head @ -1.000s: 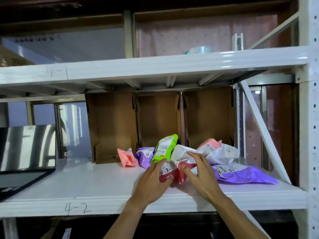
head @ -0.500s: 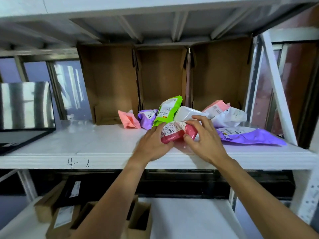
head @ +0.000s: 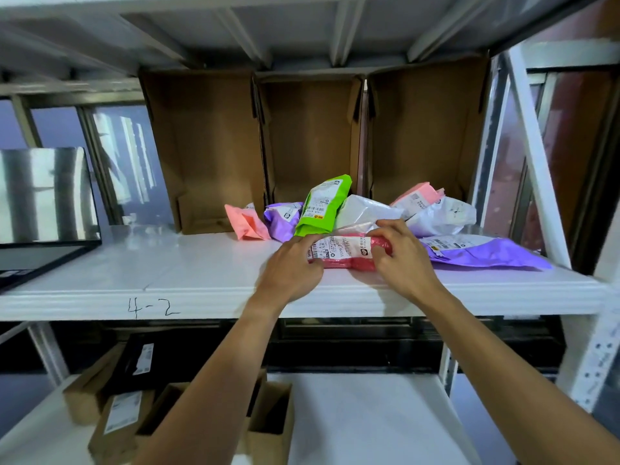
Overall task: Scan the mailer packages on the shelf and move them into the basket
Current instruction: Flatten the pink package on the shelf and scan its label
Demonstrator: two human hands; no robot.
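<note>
A red mailer with a white label facing up lies on the white shelf marked "4-2". My left hand grips its left end and my right hand grips its right end. Behind it sit other mailers: a green one standing upright, a small pink one, a purple one, white ones, another pink one and a flat purple one at the right. No basket or scanner is in view.
Three open cardboard boxes stand at the back of the shelf. A laptop sits at the left end. Small cardboard boxes lie on the lower shelf. A white diagonal brace crosses the right side.
Both hands have closed on the red mailer and turned it flat, label up, drawing it slightly toward the shelf's front edge. The camera has tilted down.
</note>
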